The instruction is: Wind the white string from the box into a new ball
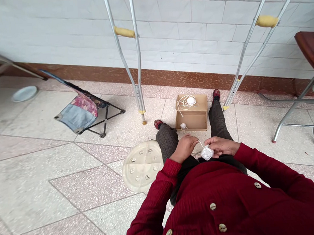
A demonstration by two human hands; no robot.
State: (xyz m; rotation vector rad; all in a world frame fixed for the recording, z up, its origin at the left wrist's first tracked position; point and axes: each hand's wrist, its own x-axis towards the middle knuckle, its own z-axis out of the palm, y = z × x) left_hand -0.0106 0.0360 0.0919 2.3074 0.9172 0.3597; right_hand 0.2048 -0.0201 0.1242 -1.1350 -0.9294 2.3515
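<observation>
I sit with my legs stretched out on a tiled floor. My right hand (222, 146) is closed around a small ball of white string (207, 152) over my lap. My left hand (185, 147) pinches the white strand (200, 143) that runs from the ball toward the floor ahead. Between my feet lies an open cardboard box (192, 119) holding another white ball (190, 100) with loose string and a smaller ball (183, 126).
A round pale plastic lid (142, 165) lies by my left leg. Two metal crutches (135, 62) (250, 44) lean on the tiled wall. A folding stool (83, 109) stands left, a white plate (24, 93) far left, and a metal-legged chair (304, 97) right.
</observation>
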